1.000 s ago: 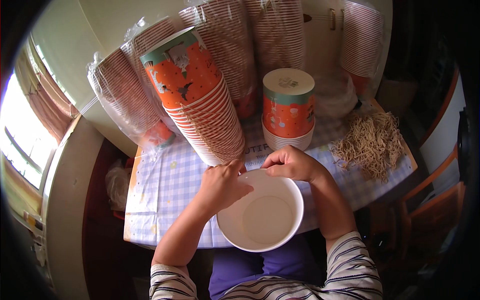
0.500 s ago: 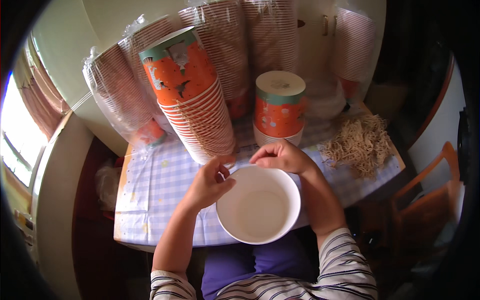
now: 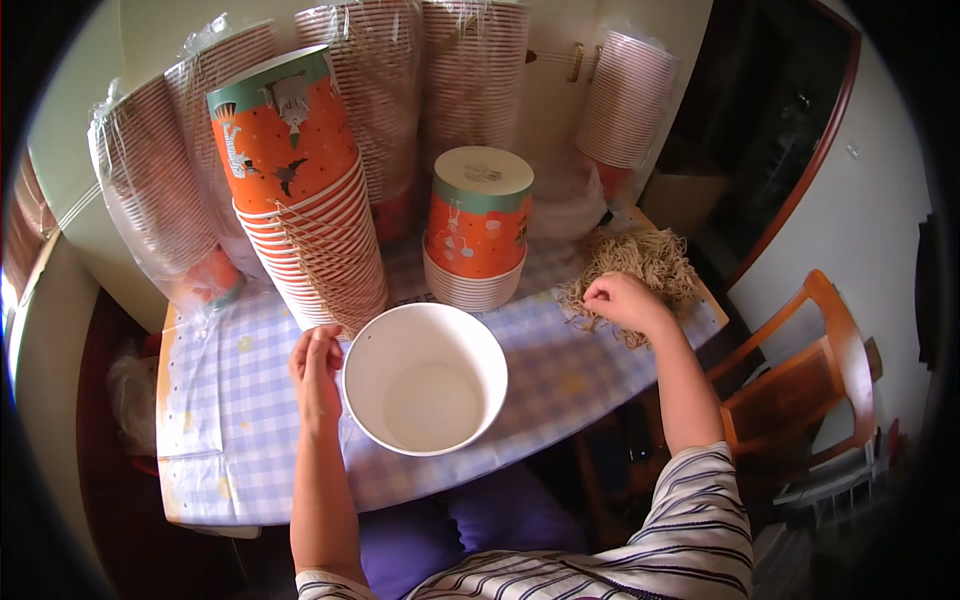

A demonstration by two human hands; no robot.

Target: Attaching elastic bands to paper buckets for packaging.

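A white-lined paper bucket [image 3: 430, 405] stands on the table in front of me, its mouth toward me and a small hole below its rim. My left hand [image 3: 317, 368] is beside the bucket's left rim, fingers pinched together; whatever is between them is too small to make out. To the right, my right hand [image 3: 625, 303] is over the near side of a heap of tan twisted cords [image 3: 645, 258]. Its fingers are curled together, and I cannot make out what they hold.
A tall leaning stack of orange paper buckets [image 3: 300, 190], with cords draped down it, stands left of centre. A shorter upside-down stack [image 3: 480, 225] is behind the bucket. Plastic-wrapped stacks [image 3: 150, 190] line the back. A wooden chair [image 3: 795, 390] is at the right.
My right hand has left the bucket's far rim and moved right to the cord heap. My left hand stays by the rim, its fingers drawn closer together. The view has shifted right.
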